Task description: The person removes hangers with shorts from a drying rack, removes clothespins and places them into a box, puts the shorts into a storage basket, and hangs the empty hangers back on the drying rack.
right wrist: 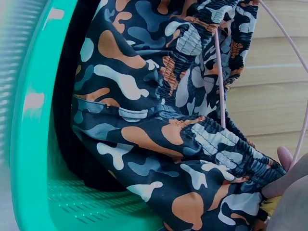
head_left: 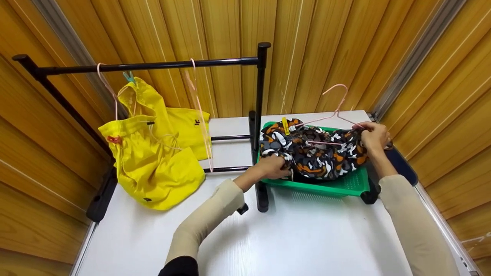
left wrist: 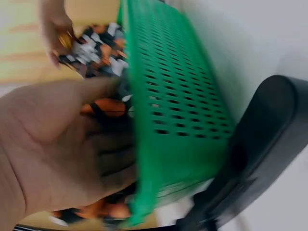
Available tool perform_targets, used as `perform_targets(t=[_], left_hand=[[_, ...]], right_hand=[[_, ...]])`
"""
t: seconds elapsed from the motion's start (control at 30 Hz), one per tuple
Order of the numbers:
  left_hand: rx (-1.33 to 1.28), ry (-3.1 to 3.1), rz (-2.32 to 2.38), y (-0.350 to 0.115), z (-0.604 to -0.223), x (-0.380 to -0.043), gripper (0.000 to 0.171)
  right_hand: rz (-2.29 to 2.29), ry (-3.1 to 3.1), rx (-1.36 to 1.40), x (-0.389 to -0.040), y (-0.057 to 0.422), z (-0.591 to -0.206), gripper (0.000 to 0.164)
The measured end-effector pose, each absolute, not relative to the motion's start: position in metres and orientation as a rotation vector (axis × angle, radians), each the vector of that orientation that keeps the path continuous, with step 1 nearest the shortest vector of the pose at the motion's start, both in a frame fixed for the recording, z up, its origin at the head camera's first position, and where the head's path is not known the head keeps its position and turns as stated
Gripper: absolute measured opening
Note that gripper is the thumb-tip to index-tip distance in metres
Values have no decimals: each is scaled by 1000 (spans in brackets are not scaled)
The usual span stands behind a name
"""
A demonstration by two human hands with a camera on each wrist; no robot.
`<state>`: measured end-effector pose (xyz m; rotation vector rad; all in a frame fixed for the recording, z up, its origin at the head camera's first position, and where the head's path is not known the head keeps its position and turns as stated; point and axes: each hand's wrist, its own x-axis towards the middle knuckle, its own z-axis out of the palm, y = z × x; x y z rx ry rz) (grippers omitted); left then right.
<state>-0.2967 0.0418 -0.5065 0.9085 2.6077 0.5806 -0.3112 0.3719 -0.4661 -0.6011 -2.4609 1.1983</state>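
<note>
Camouflage-print shorts [head_left: 318, 165] with an elastic waistband lie over a green basket [head_left: 307, 186]. A pink hanger [head_left: 337, 105] passes inside the waistband, its hook upward. A yellow clip [head_left: 285, 126] sits on the waistband's left side. My right hand [head_left: 374, 135] pinches the waistband at the hanger's right end, with another yellow clip [right wrist: 272, 204] partly showing at the fingers. My left hand [head_left: 273, 167] is at the shorts' lower left. In the blurred left wrist view, its thumb and fingers extend apart against the cloth behind the basket rim [left wrist: 139, 120]; the fingertips are hidden.
A black rack [head_left: 161, 65] stands left of the basket, its upright close to my left hand. A yellow garment [head_left: 161, 172] hangs there on a pink hanger, beside a bare pink hanger [head_left: 201, 115]. Wood-patterned walls [head_left: 222, 30] enclose the white surface [head_left: 245, 245].
</note>
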Motion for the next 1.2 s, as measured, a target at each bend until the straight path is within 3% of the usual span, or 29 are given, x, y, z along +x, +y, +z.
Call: perform_targets(t=[0.17,0.33,0.43,0.57,0.87,1.07,1.2], left_hand=[[981,3006,980,12,-480,-298,17],[872,3096,944,-16,-476,-311,48],[899,3068,843,-24,-482,-316,34],[853,3105,757,-26,-493,-319,22],[749,3105,637,-26,-513,-321,25],[768,3202,773,-18,-511,-322,32],[826,3144,951,-13,-508,-325,36]], right_hand=[[1228,-2520,-492,-306,369,-459,37],[1250,-2604,-340,-301,360,-449,36],[1277,-2680,-187,-301,355,-448,40],[1333,-2791,38,-304,354,-458,44],[1207,-2902,296,-308,355,-493,46],[933,-2955,543,-312,363,-491,60],[833,-3028,502,-314,369,-480,54]])
